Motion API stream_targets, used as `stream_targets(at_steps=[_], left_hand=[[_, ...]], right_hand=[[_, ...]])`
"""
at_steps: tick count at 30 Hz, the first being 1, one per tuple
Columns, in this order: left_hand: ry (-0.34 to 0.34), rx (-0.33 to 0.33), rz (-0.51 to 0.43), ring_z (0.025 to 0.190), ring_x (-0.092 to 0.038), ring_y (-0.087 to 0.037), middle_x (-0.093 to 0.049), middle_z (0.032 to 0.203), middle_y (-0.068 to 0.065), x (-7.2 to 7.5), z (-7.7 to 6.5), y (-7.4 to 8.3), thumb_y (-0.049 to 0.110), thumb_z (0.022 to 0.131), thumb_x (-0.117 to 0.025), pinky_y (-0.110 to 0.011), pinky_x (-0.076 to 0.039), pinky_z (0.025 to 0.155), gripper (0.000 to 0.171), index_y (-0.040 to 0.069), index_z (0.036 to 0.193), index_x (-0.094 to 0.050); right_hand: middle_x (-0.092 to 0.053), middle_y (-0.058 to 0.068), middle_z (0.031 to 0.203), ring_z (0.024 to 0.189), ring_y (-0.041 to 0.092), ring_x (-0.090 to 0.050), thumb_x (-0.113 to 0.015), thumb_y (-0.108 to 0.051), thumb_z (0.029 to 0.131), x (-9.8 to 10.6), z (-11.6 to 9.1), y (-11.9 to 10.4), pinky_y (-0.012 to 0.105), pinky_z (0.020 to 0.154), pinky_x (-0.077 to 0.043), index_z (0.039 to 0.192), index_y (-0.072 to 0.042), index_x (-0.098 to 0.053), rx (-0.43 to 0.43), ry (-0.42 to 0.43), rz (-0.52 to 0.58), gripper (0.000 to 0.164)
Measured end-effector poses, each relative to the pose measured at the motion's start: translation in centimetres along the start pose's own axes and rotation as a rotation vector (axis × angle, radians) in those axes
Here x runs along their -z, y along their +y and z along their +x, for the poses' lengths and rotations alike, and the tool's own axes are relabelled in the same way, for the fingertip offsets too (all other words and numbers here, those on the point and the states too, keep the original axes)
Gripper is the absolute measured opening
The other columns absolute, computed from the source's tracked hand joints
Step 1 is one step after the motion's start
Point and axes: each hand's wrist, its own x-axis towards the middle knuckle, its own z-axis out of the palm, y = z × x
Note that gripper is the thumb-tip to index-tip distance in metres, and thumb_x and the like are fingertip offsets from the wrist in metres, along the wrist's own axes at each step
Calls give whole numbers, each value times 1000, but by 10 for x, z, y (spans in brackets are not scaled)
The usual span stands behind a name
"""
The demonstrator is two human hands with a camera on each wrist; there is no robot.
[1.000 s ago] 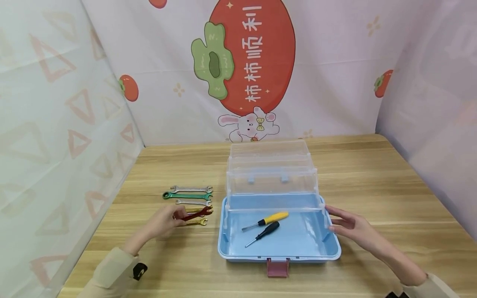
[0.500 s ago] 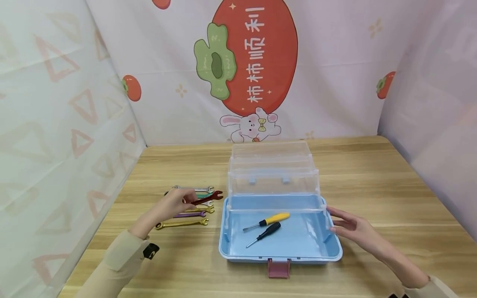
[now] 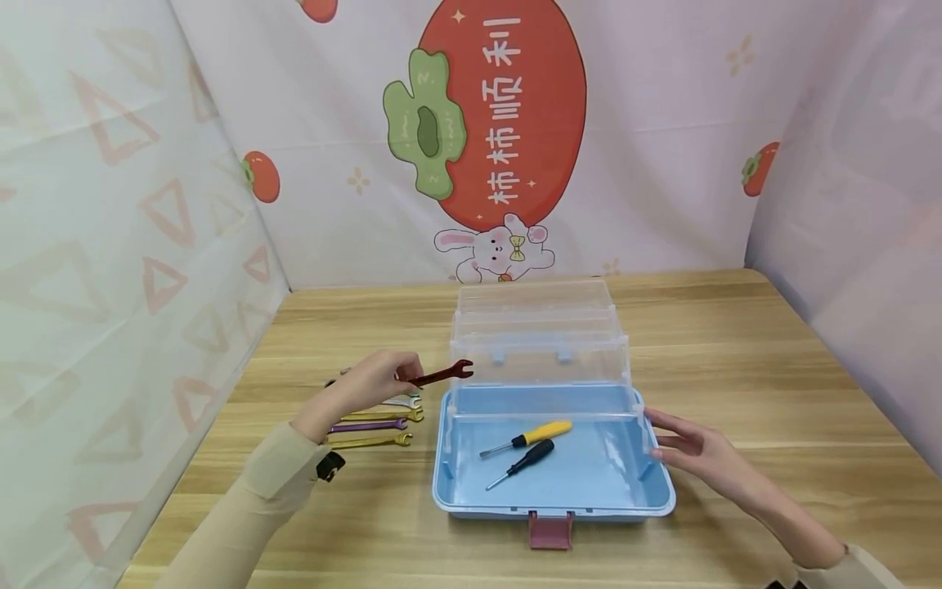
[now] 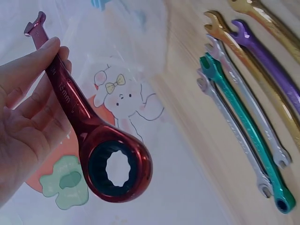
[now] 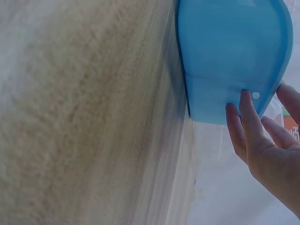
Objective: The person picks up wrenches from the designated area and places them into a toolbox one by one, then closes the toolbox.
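Note:
My left hand (image 3: 375, 383) pinches a dark red ratcheting combination wrench (image 3: 446, 374) by its shank, raised over the table. In the left wrist view its ring end faces the camera and its open end points away. In the head view that open end overlaps the near left edge of the clear trays. At the right side of an open blue toolbox (image 3: 589, 483), my right hand (image 3: 699, 458) grips the wall. Its fingertips lie against the outer face, with the thumb over the rim (image 5: 281, 77). A yellow-handled screwdriver (image 3: 545, 432) and a black-handled screwdriver (image 3: 531, 456) lie inside.
Several wrenches lie in a row left of the toolbox, among them a purple wrench (image 3: 371, 425), a gold wrench (image 3: 375, 441) and a green wrench (image 4: 243, 126). Clear tiered trays (image 3: 540, 360) stand raised at the toolbox's back. Its pink latch (image 3: 550, 532) hangs in front.
My left hand has lifted the red wrench from the row and carried it up, away and rightward toward the toolbox. My right hand stays at the toolbox wall.

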Motion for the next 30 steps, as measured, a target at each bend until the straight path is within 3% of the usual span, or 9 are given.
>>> stream_targets(at_steps=[7, 11, 14, 16, 22, 27, 30], left_hand=[[-29, 1, 13, 64, -53, -10, -59, 72, 2, 0, 21, 11, 5, 78, -65, -22, -44, 59, 7, 6, 83, -60], [-37, -10, 24, 63, -50, -9, -58, 73, 2, 1, 33, 19, 5, 78, -65, -22, -44, 59, 7, 6, 83, -60], [-41, -23, 43, 64, -50, -9, -59, 74, 2, 0, 41, 26, 5, 78, -66, -22, -44, 60, 7, 7, 82, -61], [-49, -28, 54, 66, -51, -10, -60, 76, 1, 0, 47, 31, 6, 78, -66, -22, -45, 62, 7, 7, 83, -61], [-85, -47, 83, 72, -53, -11, -61, 82, 0, -4, 65, 43, 8, 79, -66, -22, -46, 67, 8, 9, 85, -61], [-110, -104, 103, 70, -52, -11, -61, 81, 0, -9, 79, 52, 8, 78, -67, -19, -45, 65, 10, 9, 85, -62], [-119, -137, 109, 67, -52, -11, -61, 77, 0, -12, 87, 57, 7, 77, -68, -18, -44, 63, 9, 8, 84, -62]], right_hand=[[-42, -20, 125, 99, -5, -51, -58, -16, 85, 0, 0, -1, 17, 77, -45, 133, 3, -34, -22, 0, -22, 57], [-38, 12, 135, 99, -6, -51, -58, -16, 85, 0, 0, -2, 19, 78, -46, 133, 2, -34, -32, 5, -37, 57], [-32, 26, 135, 98, -7, -50, -58, -16, 85, 0, 0, -2, 23, 78, -47, 133, 2, -33, -39, 2, -40, 57], [-33, 24, 135, 98, -7, -50, -58, -17, 86, 0, 0, -2, 24, 78, -48, 134, 2, -33, -39, -1, -41, 57], [-41, -14, 128, 100, -6, -51, -58, -16, 85, 1, 0, 0, 20, 78, -47, 134, 2, -33, -34, -3, -19, 57], [-41, -4, 132, 100, -5, -51, -58, -16, 85, 1, -1, 0, 20, 78, -47, 134, 2, -33, -41, -4, -10, 58], [-42, -14, 128, 100, -5, -51, -58, -15, 85, 1, 0, 0, 19, 77, -46, 133, 3, -33, -27, -5, -3, 57]])
